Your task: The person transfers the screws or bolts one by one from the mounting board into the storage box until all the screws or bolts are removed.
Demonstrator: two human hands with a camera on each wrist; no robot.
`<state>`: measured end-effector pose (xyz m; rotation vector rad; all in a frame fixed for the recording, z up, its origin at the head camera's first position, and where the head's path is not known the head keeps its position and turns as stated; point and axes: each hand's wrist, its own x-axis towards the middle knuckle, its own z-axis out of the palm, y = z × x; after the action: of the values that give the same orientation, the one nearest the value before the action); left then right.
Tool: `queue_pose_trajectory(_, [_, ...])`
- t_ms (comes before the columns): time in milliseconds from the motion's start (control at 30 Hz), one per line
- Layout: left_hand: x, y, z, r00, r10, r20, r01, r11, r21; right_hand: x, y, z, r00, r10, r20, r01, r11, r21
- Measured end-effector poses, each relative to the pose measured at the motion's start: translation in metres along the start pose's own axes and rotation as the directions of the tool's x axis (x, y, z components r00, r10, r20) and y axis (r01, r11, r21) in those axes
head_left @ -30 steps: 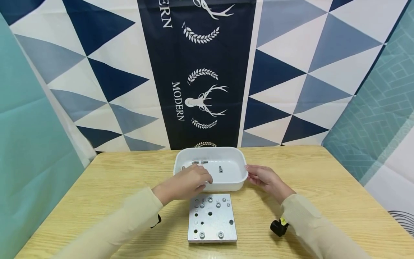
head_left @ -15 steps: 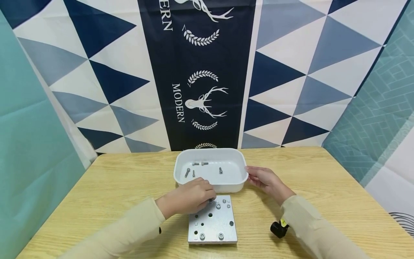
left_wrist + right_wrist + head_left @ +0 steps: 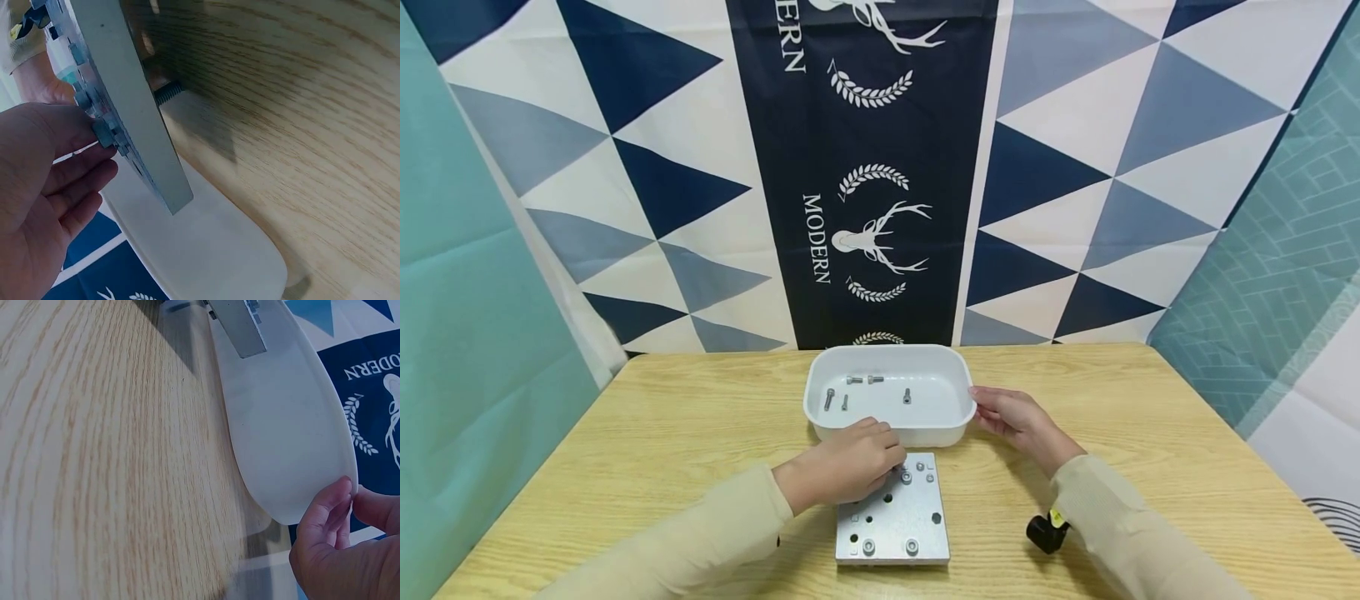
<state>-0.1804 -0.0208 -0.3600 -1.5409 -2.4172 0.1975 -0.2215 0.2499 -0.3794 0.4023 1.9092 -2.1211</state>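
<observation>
A silver metal plate (image 3: 897, 525) with holes and several socket head bolts lies before the white tray (image 3: 928, 408). My left hand (image 3: 853, 462) is over the plate's far left corner. In the left wrist view, its thumb and fingertips pinch the head of a bolt (image 3: 104, 133) set in the plate; a threaded end (image 3: 169, 94) sticks out under the plate. My right hand (image 3: 1018, 421) pinches the tray's right rim between thumb and fingers, seen closely in the right wrist view. Several loose bolts, one of them a bolt (image 3: 907, 397) lying apart, are in the tray.
The wooden table (image 3: 700, 417) reaches back to a patterned cloth (image 3: 880, 167). A black object (image 3: 1047, 532) with a yellow patch is at the right wrist. A teal cloth (image 3: 482, 317) hangs at the left.
My left hand has come from over the tray down to the plate's far left corner, then slightly right. Some loose bolts in the tray have shifted slightly. The right hand stays on the rim.
</observation>
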Motion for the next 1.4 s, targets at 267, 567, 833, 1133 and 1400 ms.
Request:
queue_pose_trajectory(267, [0.002, 0.004, -0.003, 0.998, -0.045, 0.032, 0.043, 0.996, 0.078, -0.001, -0.001, 0.001, 1.0, 0.0, 0.0, 0.0, 1.0, 0.013])
queue_pose_trajectory(567, [0.003, 0.004, -0.004, 0.999, -0.03, 0.041, 0.027, 0.996, 0.084, -0.001, -0.001, 0.002, 1.0, 0.007, -0.004, -0.007, 1.0, 0.01])
queue_pose_trajectory(833, [0.005, 0.003, -0.007, 0.997, -0.026, 0.072, 0.02, 0.997, 0.08, -0.001, 0.0, 0.001, 1.0, -0.003, -0.004, 0.003, 1.0, 0.011])
queue_pose_trajectory(1133, [0.01, -0.001, -0.015, 0.993, -0.025, 0.113, 0.024, 1.0, 0.018, -0.002, -0.001, 0.002, 1.0, -0.005, 0.004, 0.005, 1.0, 0.012])
queue_pose_trajectory(1400, [0.013, -0.006, -0.024, 0.992, -0.02, 0.126, 0.023, 0.999, -0.022, -0.004, -0.002, 0.002, 1.0, -0.004, 0.012, 0.004, 1.0, 0.018])
